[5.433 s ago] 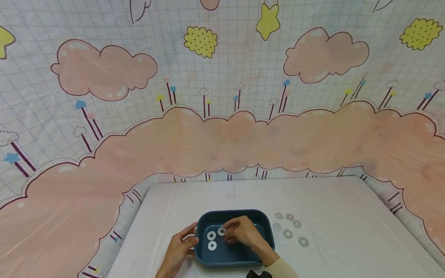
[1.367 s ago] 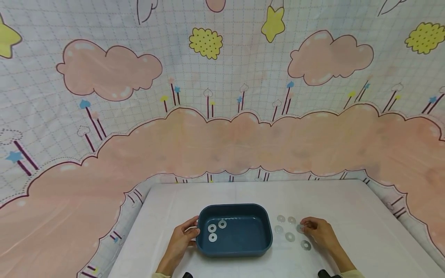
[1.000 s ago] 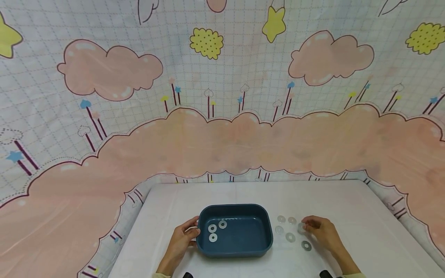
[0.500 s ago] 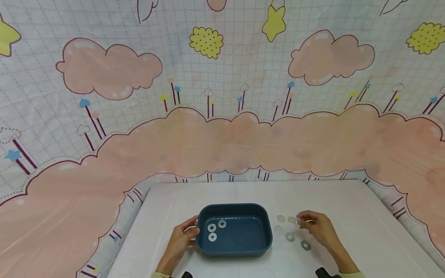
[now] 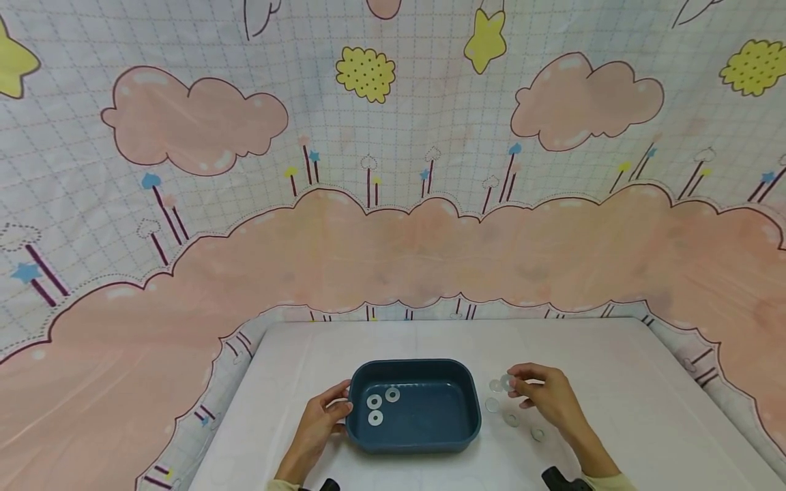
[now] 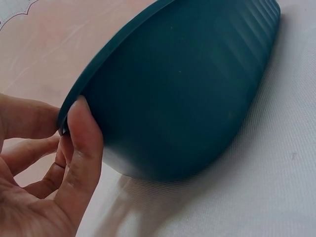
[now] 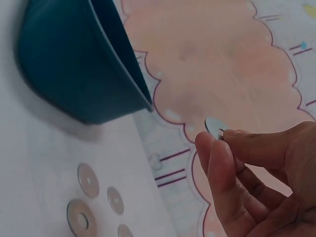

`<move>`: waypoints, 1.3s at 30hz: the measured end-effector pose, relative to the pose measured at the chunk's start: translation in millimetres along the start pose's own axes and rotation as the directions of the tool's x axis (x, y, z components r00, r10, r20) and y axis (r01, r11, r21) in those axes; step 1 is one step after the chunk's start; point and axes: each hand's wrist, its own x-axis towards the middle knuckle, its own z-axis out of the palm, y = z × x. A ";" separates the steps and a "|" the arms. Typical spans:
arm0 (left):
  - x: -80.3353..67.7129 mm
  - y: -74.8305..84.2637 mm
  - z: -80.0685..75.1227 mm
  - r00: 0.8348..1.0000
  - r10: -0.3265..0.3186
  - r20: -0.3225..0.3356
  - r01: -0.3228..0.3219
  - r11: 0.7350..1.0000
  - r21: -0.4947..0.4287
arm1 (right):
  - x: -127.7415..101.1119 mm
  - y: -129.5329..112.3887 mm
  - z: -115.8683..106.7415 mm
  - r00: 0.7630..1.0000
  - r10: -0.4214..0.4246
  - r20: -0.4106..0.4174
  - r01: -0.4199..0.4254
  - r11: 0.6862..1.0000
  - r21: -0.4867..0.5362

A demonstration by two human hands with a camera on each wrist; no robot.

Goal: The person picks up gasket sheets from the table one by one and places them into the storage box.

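My left hand (image 5: 319, 417) grips the left rim of a dark blue rectangular tub (image 5: 424, 419); in the left wrist view the thumb (image 6: 85, 133) lies on the tub's outer wall, with fingers at the rim. Three flat washers lie inside at the left, among them the lowest washer (image 5: 375, 418). To the tub's right, my right hand (image 5: 549, 395) pinches one washer (image 7: 215, 128) between thumb and fingertips, held up off the table. Beneath and beside that hand lie several loose washers, such as a large washer (image 7: 78, 218) and a small washer (image 7: 115, 200).
The white-covered table (image 5: 331, 348) stretches around the tub. A patterned backdrop (image 5: 393, 252) with pink clouds rises behind the table. Dark wrist-worn gear (image 5: 561, 479) shows at the right sleeve.
Earlier my right hand was inside the tub at a washer. It then took a washer from the group at the right, lifted it and moved left. My left hand stays on the rim.
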 end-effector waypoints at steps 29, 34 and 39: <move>1.4 -2.6 -0.7 1.000 -0.010 -0.003 0.010 1.000 -0.007 | 10.1 -37.6 60.4 0.987 -0.092 0.135 0.061 0.974 0.220; -0.2 -1.2 0.0 1.000 -0.003 -0.005 0.003 1.000 -0.007 | 13.9 -40.4 74.0 0.985 -0.094 0.146 0.057 0.970 0.237; -0.7 -0.4 0.2 1.000 -0.002 -0.007 0.002 1.000 -0.007 | 15.6 -46.0 87.5 0.982 -0.100 0.161 0.058 0.968 0.244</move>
